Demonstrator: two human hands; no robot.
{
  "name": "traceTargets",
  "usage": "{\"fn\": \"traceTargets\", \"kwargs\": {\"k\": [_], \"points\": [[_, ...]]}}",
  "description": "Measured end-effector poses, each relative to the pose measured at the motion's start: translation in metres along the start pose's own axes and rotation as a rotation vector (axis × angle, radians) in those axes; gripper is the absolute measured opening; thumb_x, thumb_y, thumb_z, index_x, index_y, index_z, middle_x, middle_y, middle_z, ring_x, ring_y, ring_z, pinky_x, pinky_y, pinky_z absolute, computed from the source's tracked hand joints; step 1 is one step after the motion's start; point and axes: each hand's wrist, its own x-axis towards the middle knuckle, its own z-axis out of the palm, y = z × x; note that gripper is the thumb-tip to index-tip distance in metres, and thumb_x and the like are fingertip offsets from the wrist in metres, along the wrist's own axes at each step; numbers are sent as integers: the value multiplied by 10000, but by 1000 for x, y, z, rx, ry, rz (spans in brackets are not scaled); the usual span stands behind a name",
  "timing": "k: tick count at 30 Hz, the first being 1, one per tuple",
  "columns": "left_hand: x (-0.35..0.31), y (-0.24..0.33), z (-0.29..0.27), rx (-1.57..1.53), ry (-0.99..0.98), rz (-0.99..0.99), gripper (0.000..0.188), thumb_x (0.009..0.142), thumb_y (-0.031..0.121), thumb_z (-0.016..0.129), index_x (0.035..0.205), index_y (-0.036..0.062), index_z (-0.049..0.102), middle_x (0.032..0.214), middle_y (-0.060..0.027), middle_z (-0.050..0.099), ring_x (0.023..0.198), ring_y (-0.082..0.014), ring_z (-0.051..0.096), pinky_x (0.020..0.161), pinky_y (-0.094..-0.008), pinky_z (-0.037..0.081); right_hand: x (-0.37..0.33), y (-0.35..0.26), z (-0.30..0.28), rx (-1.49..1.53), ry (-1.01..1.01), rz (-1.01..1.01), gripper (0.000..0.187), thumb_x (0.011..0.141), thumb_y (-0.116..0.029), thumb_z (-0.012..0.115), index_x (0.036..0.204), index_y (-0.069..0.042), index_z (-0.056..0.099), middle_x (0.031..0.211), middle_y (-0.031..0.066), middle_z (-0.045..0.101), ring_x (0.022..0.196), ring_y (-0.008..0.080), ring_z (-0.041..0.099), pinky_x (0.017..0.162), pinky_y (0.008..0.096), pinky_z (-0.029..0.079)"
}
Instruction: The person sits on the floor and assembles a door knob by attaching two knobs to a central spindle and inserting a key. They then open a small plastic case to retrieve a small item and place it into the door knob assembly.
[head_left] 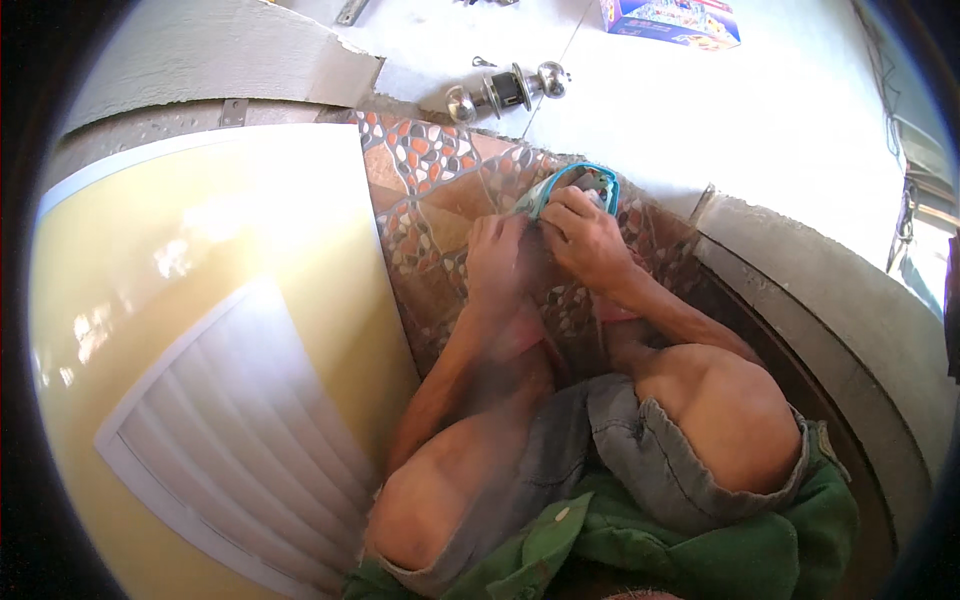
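A small pouch with teal edging [612, 178] lies partly opened beyond my feet, and some dark and pale contents show at its mouth. My left hand [496, 258] is closed at the pouch's near left side, its fingertips hidden behind the knuckles. Across the pouch's near rim, my right hand [583, 240] is curled with bent fingers, gripping the edge. Whether those fingers also pinch something small cannot be seen. Just past the pouch, a round metal doorknob set [508, 90] rests on the white tiles, apart from both hands.
A yellow door [330, 210] with a white louvred vent [235, 430] stands close on my left. Raised concrete edges [800, 260] border the patterned tile floor [415, 240]. Farther off are a blue printed box [670, 22] and a small metal piece [483, 62].
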Motion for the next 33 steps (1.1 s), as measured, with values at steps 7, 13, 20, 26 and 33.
{"fn": "traceTargets", "kwargs": {"k": [7, 13, 20, 26, 33], "points": [[-1, -8, -2, 131, -56, 135, 228, 822, 87, 607, 1042, 63, 663, 982, -119, 591, 975, -331, 566, 814, -427, 470, 9, -13, 6, -237, -244, 60, 145, 853, -64, 575, 992, -26, 556, 1009, 200, 512, 844, 419, 657, 690, 520, 565], [-5, -9, -4, 185, -67, 174, 243, 810, 47, 605, 1050, 36, 638, 997, -133, 587, 951, -349, 568, 814, -442, 479, 1, -2, 13, -151, -269, 89, 174, 875, -94, 580, 1027, -12, 557, 1065, 229, 527, 849, 424, 664, 685, 501, 581], [2, -2, 4, 204, -11, 245, 198, 825, 64, 596, 1018, 43, 634, 993, -130, 592, 913, -328, 577, 766, -438, 486, -9, 7, 11, -59, -16, 34, 157, 879, -48, 553, 1022, 4, 517, 1040, 214, 532, 811, 408, 676, 667, 469, 588], [2, -15, 1, 401, -32, 338, 168, 816, 68, 592, 982, 50, 606, 940, -127, 557, 924, -331, 567, 767, -440, 494, -7, -17, 2, -229, -138, 104, 124, 871, -22, 541, 984, 5, 498, 1006, 202, 527, 791, 398, 653, 654, 475, 561], [14, 23, -10, 252, -76, 380, 110, 812, 72, 601, 922, 86, 601, 898, -101, 550, 841, -305, 594, 672, -427, 515, -22, -16, -50, 48, 51, 130, 117, 868, -5, 537, 972, -24, 486, 972, 195, 523, 792, 412, 610, 654, 513, 501]]}}
